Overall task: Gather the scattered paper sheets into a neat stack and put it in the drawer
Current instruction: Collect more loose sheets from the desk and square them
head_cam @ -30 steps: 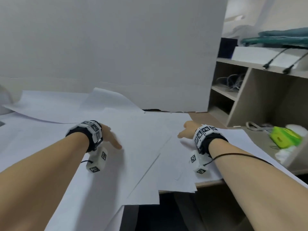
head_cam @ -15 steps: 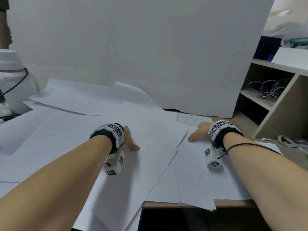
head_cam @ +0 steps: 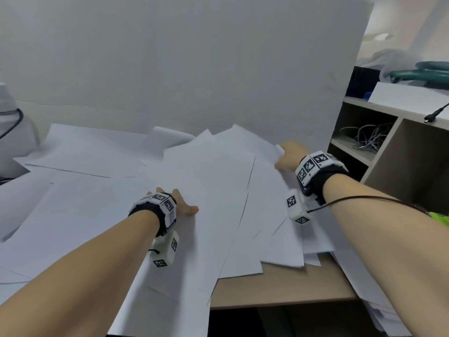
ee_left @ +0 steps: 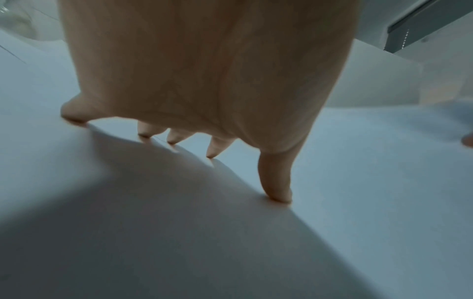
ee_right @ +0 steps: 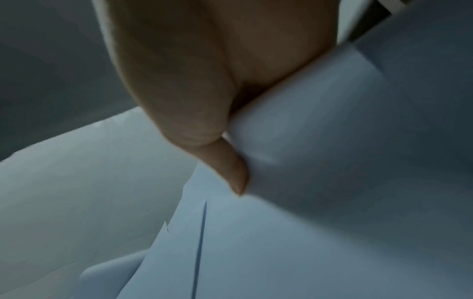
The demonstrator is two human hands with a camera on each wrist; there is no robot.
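Observation:
Several white paper sheets (head_cam: 213, 190) lie fanned and overlapping across the wooden desk (head_cam: 279, 285). My left hand (head_cam: 184, 205) rests on the middle sheets. In the left wrist view the left hand (ee_left: 179, 151) has its fingers spread, with the fingertips (ee_left: 277, 194) pressing down on the paper (ee_left: 358, 182). My right hand (head_cam: 283, 155) is at the far right corner of the fan. In the right wrist view the right hand (ee_right: 238, 161) pinches a curled sheet edge (ee_right: 307, 141) under the thumb. No drawer is in view.
A tall white board (head_cam: 194, 69) stands right behind the papers. A wooden shelf unit (head_cam: 379, 166) with cables (head_cam: 364, 137) is at the right. A white device (head_cam: 12, 132) sits at the far left. Some sheets overhang the desk's front edge (head_cam: 170, 300). A green object (head_cam: 439, 218) lies beyond my right forearm.
My right hand has moved back toward the board and taken hold of the sheets' far corner. The right-hand sheets have fanned up and back. My left hand still presses on the paper.

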